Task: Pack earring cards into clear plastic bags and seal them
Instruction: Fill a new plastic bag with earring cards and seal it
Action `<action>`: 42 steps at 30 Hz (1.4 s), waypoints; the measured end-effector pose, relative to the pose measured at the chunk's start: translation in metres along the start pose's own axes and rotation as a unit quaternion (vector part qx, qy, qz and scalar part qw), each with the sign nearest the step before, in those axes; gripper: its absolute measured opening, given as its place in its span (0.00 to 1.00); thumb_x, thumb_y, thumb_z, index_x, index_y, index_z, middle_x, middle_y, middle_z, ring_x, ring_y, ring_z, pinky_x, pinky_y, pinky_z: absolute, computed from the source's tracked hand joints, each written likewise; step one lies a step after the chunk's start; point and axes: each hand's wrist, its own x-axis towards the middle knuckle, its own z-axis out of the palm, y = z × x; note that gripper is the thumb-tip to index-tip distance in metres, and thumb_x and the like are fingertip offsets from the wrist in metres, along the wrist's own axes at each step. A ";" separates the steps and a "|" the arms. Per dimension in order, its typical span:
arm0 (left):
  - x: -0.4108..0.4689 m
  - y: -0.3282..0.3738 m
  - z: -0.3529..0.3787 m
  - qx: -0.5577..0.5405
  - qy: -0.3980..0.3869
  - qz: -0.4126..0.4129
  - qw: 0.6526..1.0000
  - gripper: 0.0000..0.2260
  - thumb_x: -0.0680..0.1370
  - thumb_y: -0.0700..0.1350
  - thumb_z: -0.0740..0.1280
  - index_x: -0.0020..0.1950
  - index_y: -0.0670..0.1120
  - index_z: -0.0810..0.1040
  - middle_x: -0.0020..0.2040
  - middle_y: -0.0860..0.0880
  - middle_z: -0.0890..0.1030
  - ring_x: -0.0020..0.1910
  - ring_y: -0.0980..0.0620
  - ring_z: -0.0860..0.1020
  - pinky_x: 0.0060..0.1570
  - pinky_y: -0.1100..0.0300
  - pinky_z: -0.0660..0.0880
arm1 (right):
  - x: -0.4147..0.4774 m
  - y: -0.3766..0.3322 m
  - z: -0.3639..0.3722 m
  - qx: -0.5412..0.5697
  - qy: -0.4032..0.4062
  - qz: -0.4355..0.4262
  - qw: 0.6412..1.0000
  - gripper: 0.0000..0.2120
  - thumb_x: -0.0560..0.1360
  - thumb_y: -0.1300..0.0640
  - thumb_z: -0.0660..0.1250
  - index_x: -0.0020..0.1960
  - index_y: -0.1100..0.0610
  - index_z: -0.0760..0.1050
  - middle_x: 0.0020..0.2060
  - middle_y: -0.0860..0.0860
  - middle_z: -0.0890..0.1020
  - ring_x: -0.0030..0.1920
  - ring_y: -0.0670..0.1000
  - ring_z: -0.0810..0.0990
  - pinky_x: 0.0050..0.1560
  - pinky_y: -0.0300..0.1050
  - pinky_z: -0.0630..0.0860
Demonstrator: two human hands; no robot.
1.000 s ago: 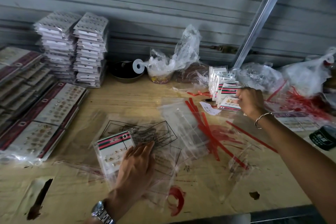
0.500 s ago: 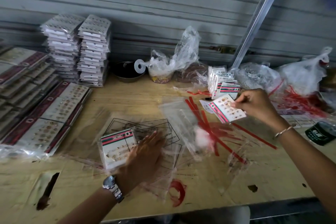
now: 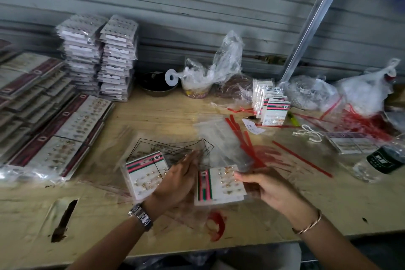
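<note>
Right hand [image 3: 270, 190]: pinches earring card [image 3: 219, 185] by its right edge.
Left hand [image 3: 177, 181]: fingers straight, resting on clear bags [image 3: 157, 149] just left.

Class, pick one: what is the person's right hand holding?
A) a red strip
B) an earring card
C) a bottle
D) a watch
B: the right hand has its fingers on the edge of an earring card with a red and green stripe, holding it just in front of the person.
</note>
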 end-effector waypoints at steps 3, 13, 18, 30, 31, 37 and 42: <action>0.003 0.001 0.003 0.005 0.009 0.046 0.999 0.20 0.84 0.49 0.53 0.76 0.49 0.63 0.75 0.52 0.65 0.75 0.53 0.61 0.70 0.64 0.55 | 0.007 0.018 0.019 0.082 0.108 -0.071 0.988 0.13 0.65 0.63 0.76 0.48 0.64 0.79 0.44 0.57 0.86 0.45 0.55 0.86 0.36 0.45 0.83; 0.002 0.005 0.007 0.072 0.014 0.072 0.995 0.22 0.85 0.45 0.46 0.79 0.42 0.53 0.79 0.46 0.54 0.78 0.53 0.51 0.69 0.77 0.43 | 0.026 0.055 0.072 -0.026 0.334 -0.336 0.880 0.10 0.72 0.57 0.75 0.35 0.60 0.80 0.27 0.49 0.83 0.29 0.47 0.82 0.28 0.37 0.75; 0.005 -0.002 0.014 0.186 0.022 0.126 0.974 0.24 0.85 0.48 0.42 0.78 0.39 0.45 0.79 0.45 0.46 0.79 0.52 0.45 0.76 0.60 0.48 | 0.040 0.057 0.102 -0.006 0.319 -0.311 0.895 0.12 0.74 0.56 0.73 0.36 0.61 0.78 0.28 0.50 0.82 0.30 0.48 0.81 0.31 0.41 0.76; 0.005 0.012 0.014 0.093 0.034 0.063 0.993 0.22 0.85 0.47 0.50 0.79 0.49 0.55 0.78 0.51 0.58 0.78 0.55 0.54 0.75 0.55 0.54 | 0.063 0.054 0.119 -0.095 0.253 -0.253 0.929 0.11 0.76 0.70 0.62 0.36 0.62 0.71 0.32 0.55 0.76 0.32 0.49 0.71 0.34 0.35 0.69; 0.006 0.011 0.014 0.091 0.032 0.061 0.993 0.21 0.85 0.47 0.50 0.79 0.49 0.56 0.78 0.51 0.59 0.78 0.55 0.54 0.75 0.55 0.54 | 0.065 0.053 0.118 -0.116 0.240 -0.249 0.931 0.12 0.77 0.70 0.62 0.36 0.61 0.71 0.33 0.56 0.77 0.34 0.51 0.73 0.37 0.42 0.72; 0.007 0.007 0.013 0.096 0.014 0.073 0.993 0.21 0.85 0.47 0.48 0.78 0.49 0.57 0.78 0.50 0.59 0.78 0.53 0.53 0.76 0.55 0.52 | 0.069 0.045 0.106 -0.227 0.188 -0.258 0.920 0.13 0.77 0.68 0.61 0.35 0.66 0.75 0.32 0.60 0.79 0.31 0.50 0.73 0.34 0.44 0.68; 0.003 0.010 0.006 0.234 -0.011 0.094 0.968 0.22 0.84 0.47 0.46 0.72 0.38 0.68 0.74 0.40 0.67 0.73 0.42 0.66 0.72 0.49 0.65 | 0.056 0.023 0.085 -0.299 0.065 -0.156 0.939 0.17 0.73 0.70 0.59 0.28 0.58 0.72 0.19 0.48 0.76 0.22 0.40 0.77 0.26 0.32 0.72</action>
